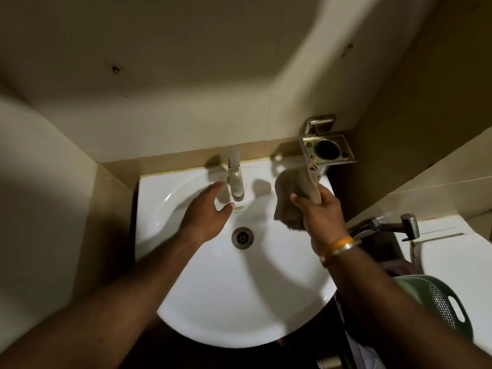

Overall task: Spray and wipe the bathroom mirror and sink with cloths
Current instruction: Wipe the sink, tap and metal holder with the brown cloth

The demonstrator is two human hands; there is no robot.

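Above sink (213, 302), cloth (292, 198) in right hand (322, 211)

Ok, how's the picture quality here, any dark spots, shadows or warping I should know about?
Head view: dim, warm light; the white sink is the brightest area, crossed by arm shadows. The corners fall dark and blurred, and the wide angle bends the walls. The left hand near the faucet and the right hand gripping the cloth look slightly soft.
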